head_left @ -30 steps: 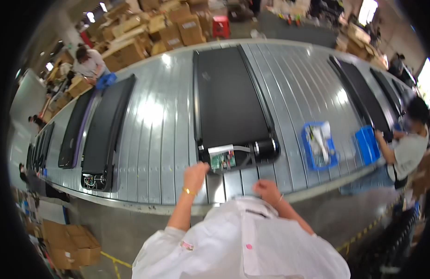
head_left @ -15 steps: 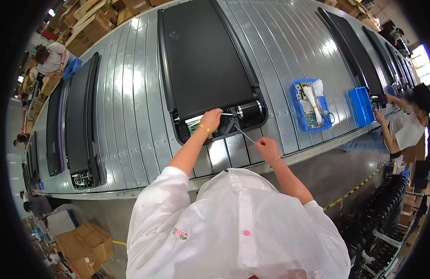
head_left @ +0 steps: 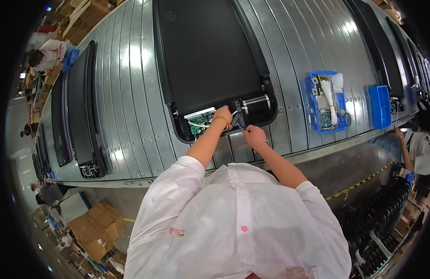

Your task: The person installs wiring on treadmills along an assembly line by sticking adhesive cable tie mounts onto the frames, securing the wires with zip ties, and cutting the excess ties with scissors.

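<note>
A black treadmill [head_left: 205,56] lies in front of me, its near-end compartment uncovered. A green circuit board [head_left: 198,124] shows inside, with a black cylindrical motor [head_left: 256,103] to its right and a dark bracket [head_left: 238,118] between them. My left hand [head_left: 223,116] is closed beside the bracket, with a short white cable-like piece at its fingertips. My right hand [head_left: 255,136] is pinched at the compartment's near edge on a thin, pale rod or strip, mostly hidden now; its exact kind cannot be made out.
On the slatted metal table [head_left: 289,121], a blue bin [head_left: 312,123] to the right holds white cable ties, small screws and scissors. Another blue bin [head_left: 381,109] stands farther right. More treadmills [head_left: 80,107] lie left and right. Co-workers are at both sides.
My right hand has moved left and up to the bracket, hiding most of the thin piece. My left hand has shifted right, uncovering more circuit board. The view has shifted slightly.
</note>
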Tool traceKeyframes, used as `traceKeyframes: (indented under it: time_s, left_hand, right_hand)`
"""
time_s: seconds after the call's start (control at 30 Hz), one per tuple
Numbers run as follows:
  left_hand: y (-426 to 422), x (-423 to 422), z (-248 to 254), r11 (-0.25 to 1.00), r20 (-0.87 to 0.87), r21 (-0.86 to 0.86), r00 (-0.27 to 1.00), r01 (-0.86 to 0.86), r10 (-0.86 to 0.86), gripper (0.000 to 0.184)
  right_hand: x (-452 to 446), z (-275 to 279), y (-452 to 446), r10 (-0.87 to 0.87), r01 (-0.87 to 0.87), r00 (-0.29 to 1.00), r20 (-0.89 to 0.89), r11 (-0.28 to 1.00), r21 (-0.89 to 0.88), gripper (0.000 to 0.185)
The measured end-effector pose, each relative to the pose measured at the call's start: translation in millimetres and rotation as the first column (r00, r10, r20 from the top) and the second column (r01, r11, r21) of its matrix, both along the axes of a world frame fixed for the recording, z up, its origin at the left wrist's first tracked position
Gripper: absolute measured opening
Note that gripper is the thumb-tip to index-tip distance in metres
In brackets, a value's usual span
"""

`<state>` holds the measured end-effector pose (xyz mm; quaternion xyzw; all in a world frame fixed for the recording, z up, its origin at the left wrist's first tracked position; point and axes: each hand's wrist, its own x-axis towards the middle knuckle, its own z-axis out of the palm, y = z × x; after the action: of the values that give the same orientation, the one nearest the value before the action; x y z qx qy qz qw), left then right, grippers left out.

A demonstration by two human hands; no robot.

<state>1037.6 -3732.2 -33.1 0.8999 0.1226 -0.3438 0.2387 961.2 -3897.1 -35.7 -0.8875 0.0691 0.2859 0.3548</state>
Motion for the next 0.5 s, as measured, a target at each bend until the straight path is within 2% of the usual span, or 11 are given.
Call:
traceKeyframes:
  time_s: [0.03,0.13,0.17,0.27,0.43,0.5]
  left_hand:
    - [0.3,0.4,-6.3,1.000,-0.009,0.001,1.000,0.002,-0.002,0.027]
    - [2.8,-4.3,-20.5,0.898,-0.345,-0.319,0.920,-0.302,0.187,0.032]
    - [4.0,-4.0,-21.9,0.897,-0.356,-0.317,0.915,-0.309,0.190,0.032]
    - [8.1,8.3,-25.0,0.915,-0.414,-0.347,0.909,-0.205,0.047,0.036]
    - [16.5,15.8,-36.8,0.879,-0.529,-0.387,0.848,-0.280,0.037,0.031]
    - [20.3,19.4,-66.7,0.939,-0.604,-0.295,0.796,-0.176,-0.040,0.029]
  right_hand:
    - [4.0,-0.1,1.2,-0.002,0.002,1.000,-0.009,1.000,0.001,0.021]
    - [11.1,-0.8,7.9,0.024,-0.024,0.999,0.030,1.000,0.011,0.020]
    - [12.7,-1.0,11.2,0.028,-0.028,0.999,0.018,1.000,0.010,0.020]
    - [24.3,-1.7,19.5,0.043,-0.042,0.998,0.041,0.999,-0.032,0.021]
    - [34.0,-0.3,23.0,0.074,-0.076,0.997,-0.035,0.996,-0.055,0.020]
    - [35.6,2.2,20.6,0.082,-0.084,0.994,-0.072,0.996,-0.035,0.020]
